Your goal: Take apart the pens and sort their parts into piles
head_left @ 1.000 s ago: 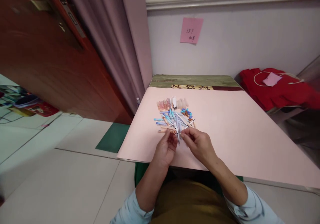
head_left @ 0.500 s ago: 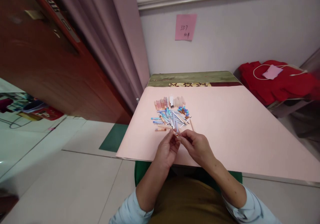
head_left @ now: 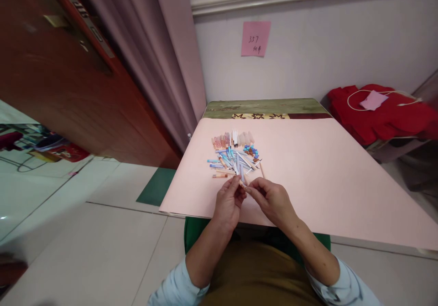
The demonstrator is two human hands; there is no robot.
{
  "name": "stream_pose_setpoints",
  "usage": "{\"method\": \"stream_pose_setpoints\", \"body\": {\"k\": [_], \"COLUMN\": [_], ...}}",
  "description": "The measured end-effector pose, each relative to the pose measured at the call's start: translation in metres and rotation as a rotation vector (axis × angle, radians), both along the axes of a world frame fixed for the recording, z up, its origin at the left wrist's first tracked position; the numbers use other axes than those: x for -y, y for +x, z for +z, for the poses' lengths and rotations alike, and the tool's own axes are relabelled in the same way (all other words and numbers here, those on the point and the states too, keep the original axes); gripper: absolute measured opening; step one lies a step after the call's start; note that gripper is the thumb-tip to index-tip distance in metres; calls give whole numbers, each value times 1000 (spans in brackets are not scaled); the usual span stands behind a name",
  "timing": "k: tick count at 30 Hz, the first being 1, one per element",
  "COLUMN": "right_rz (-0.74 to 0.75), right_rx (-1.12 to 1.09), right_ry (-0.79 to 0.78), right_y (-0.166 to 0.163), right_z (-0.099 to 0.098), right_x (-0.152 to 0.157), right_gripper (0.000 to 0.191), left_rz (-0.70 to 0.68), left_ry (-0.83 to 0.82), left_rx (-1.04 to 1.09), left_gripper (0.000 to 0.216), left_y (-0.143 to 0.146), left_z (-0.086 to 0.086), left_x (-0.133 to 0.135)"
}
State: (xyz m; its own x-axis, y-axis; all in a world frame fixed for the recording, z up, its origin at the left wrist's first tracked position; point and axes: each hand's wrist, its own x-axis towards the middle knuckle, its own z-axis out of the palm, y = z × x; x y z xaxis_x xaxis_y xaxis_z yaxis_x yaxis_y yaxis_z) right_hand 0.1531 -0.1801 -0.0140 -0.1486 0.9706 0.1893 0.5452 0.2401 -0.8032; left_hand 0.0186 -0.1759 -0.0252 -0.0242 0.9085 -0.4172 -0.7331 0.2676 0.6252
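Note:
Near the front edge of the table, my left hand (head_left: 229,202) is closed round a short pale pen barrel with brown on it (head_left: 242,184). The thumb and fingertips of my right hand (head_left: 272,200) are pinched together at the barrel's near end. Whatever small piece they grip there is hidden by the fingers. Just beyond both hands lies a loose pile of blue, lilac and beige pen barrels (head_left: 236,160). One beige and brown pen barrel (head_left: 219,176) lies apart on the left.
Behind the pile sit pinkish clear pieces (head_left: 221,140), white refills with dark tips (head_left: 235,137) and whitish grips (head_left: 246,138). Small blue and brown plugs (head_left: 251,151) form a heap. Pink paper (head_left: 325,173) covers the table. Red cloth (head_left: 372,119) lies beyond its right side.
The pen barrel has tipped a little and its open end is now covered by my right fingertips. My hands stay in nearly the same place; the view has shifted slightly.

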Motion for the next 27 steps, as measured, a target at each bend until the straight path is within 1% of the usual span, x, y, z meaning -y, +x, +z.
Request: {"method": "stream_pose_setpoints", "body": {"k": [4,7,9,13,17,19,22,24,27], "right_rz": [21,48,39,12,-11,-78,-175,-212,-244], "right_rx": [-113,-248,-308,-377,-451,-433,-343,-227,21], "right_ry": [-89,-146,-129,-53,-61,-63,-85,-96,-81], "right_y": [1,0,-2,-7,-3,4,16,22,28], "right_z": [-3,-6,-7,-6,-5,-8,-16,-22,-29], "right_x": [-1,-1,-1,0,-2,-5,-11,-13,-16], "right_gripper": [27,31,32,31,30,31,33,33,30], "left_rz": [-25,-23,-28,-40,-41,0,109,159,182], "left_ry": [-16,-48,-94,-214,-229,-213,-201,-200,-208], "left_rx": [12,41,95,285,381,386,364,350,352], "left_gripper": [32,26,18,3,9,12,13,12,12], "left_y": [-1,-1,-1,0,-8,-17,-31,-39,-45], "left_z": [0,0,-1,0,3,3,1,-1,-3], "left_x": [2,3,2,2,-2,-7,-14,-17,-18]}}
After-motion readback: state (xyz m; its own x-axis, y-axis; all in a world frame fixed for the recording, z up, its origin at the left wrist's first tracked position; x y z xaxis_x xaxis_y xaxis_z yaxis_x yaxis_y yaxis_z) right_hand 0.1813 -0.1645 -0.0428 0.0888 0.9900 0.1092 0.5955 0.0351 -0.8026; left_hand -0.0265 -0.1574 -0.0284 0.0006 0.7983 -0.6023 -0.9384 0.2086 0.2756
